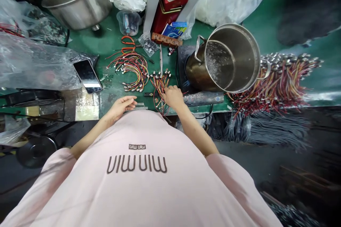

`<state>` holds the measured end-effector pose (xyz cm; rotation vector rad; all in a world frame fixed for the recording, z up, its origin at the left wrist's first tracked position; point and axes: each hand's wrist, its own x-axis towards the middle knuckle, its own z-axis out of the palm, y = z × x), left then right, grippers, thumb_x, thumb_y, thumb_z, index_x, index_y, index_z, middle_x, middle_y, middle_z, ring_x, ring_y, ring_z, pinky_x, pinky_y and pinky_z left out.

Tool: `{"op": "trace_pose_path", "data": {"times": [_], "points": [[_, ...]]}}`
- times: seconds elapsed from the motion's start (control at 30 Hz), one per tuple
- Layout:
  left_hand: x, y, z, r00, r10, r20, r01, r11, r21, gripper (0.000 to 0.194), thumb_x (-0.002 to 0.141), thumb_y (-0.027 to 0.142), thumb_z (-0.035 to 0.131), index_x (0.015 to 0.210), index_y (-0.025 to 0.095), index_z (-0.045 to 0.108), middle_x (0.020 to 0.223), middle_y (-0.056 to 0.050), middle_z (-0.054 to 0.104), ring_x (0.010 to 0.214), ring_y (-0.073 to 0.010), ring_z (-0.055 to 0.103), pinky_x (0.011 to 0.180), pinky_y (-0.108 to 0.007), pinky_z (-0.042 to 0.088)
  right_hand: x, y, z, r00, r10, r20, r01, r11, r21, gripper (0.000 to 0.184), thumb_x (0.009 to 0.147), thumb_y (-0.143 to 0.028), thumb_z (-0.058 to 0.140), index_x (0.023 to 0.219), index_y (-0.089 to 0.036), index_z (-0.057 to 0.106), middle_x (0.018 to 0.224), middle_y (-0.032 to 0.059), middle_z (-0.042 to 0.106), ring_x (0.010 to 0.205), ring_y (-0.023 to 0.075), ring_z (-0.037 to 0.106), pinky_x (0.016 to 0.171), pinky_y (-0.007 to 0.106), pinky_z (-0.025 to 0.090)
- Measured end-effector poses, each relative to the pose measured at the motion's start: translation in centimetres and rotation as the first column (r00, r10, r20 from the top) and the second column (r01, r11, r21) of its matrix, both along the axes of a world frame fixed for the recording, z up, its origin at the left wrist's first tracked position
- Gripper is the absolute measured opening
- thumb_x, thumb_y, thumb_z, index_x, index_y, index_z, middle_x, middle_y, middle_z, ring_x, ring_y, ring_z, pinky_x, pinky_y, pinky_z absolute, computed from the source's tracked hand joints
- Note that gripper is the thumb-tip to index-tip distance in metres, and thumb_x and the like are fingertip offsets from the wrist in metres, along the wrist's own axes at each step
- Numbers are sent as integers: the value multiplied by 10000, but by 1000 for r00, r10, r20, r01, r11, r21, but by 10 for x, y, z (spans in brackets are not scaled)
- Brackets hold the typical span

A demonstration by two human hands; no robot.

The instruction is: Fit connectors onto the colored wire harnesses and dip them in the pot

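Observation:
My right hand (173, 98) lies on a small bundle of red, yellow and black wires with metal terminals (160, 87), and its fingers reach into them. I cannot tell whether it grips them. My left hand (121, 107) is open and holds nothing, near the green bench's front edge. Its fingertips point towards a short metal strip (140, 105). Further left lies a looser arc of similar wires (131, 66). Orange-handled pliers (128, 42) rest just above that arc.
A steel pot (223, 58) stands on a black hotplate (183, 56) right of my right hand. Beyond it lies a large wire heap (277, 83). A smartphone (87, 76), plastic bags (34, 64), a steel bowl (77, 1) and a plastic cup (128, 23) occupy the bench.

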<state>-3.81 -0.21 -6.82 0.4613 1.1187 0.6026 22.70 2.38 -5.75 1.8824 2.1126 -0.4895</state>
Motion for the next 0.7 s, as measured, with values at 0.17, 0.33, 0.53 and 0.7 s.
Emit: {"op": "trace_pose_path", "data": {"times": [0.17, 0.33, 0.53, 0.7], "points": [[1, -1, 0, 1000, -11, -17, 10, 1000, -2, 417, 654, 369, 803, 981, 131, 701, 819, -44, 709, 648, -78, 617, 642, -200, 495, -25, 37, -10, 970, 43, -239, -50, 998, -25, 297, 906, -221, 465, 1120, -153, 659, 1127, 112, 661, 1046, 226, 585, 898, 310, 427], [-2, -4, 1, 1000, -7, -29, 7, 1000, -6, 434, 627, 369, 820, 969, 130, 702, 817, -45, 709, 660, -90, 622, 661, -225, 488, -59, 71, -31, 974, 21, -227, -33, 998, -49, 253, 895, -248, 484, 1004, -164, 695, 1007, 106, 698, 951, 240, 624, 811, 319, 443], [-4, -8, -2, 1000, 12, -24, -12, 1000, 6, 408, 649, 363, 807, 966, 128, 706, 823, -48, 702, 672, -90, 617, 667, -227, 475, -94, 74, -44, 927, 248, -282, -230, 969, 94, 307, 881, -198, 489, 1151, -169, 633, 1186, 130, 601, 1104, 261, 517, 861, 351, 400], [-4, -9, -2, 1000, 2, -29, -2, 1000, 8, 391, 663, 342, 803, 965, 118, 699, 824, -52, 702, 671, -88, 619, 660, -220, 477, -110, 71, -54, 853, 451, -263, -424, 892, 155, 253, 896, -160, 456, 1029, -121, 668, 1141, 162, 578, 1115, 292, 444, 893, 413, 340]]}}
